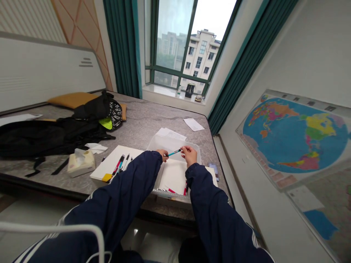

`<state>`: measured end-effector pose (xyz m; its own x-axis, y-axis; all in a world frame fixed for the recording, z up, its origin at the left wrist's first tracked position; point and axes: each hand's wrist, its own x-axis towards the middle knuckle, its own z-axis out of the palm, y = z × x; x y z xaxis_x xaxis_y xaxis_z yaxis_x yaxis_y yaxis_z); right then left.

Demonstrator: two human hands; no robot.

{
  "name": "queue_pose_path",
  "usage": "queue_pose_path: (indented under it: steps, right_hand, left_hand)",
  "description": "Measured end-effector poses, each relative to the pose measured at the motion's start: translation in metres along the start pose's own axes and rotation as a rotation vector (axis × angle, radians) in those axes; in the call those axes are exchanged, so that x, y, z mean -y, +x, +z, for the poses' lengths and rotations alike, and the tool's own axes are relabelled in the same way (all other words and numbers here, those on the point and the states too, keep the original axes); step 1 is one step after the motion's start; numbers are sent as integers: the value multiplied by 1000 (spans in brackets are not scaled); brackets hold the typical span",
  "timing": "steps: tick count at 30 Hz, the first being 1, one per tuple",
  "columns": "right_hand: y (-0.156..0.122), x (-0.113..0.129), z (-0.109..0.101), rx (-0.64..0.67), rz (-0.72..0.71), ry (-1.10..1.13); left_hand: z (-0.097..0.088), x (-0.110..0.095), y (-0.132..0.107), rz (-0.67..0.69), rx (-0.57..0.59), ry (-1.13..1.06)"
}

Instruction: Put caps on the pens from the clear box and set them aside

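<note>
Both my hands hold one teal pen [174, 152] level above a clear plastic tray [164, 143]. My left hand [163, 154] pinches its left end and my right hand [189, 155] pinches its right end, fingers closed. Inside the tray lies a white sheet [173, 176], with several red and dark pens [169, 189] along its near edge. To the left, a white pad [112, 165] carries several more pens [120, 164] and a small yellow piece [106, 177]. Dark blue sleeves cover both my arms.
A tissue box [80, 162] stands left of the pad. Black clothing and a bag [55, 133] spread over the grey surface's left side. Loose papers [193, 124] lie farther back. A world map [296, 138] hangs on the right wall; a window [181, 44] is beyond.
</note>
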<state>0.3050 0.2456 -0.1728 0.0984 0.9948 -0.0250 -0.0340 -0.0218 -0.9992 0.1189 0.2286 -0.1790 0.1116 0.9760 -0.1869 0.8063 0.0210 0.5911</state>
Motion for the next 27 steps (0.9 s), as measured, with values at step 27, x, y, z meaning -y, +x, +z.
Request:
queue_pose_path:
  steps: [27]
  right_hand:
    - [0, 0, 0, 77, 64, 243]
  left_hand:
    - [-1, -6, 2, 248, -54, -122]
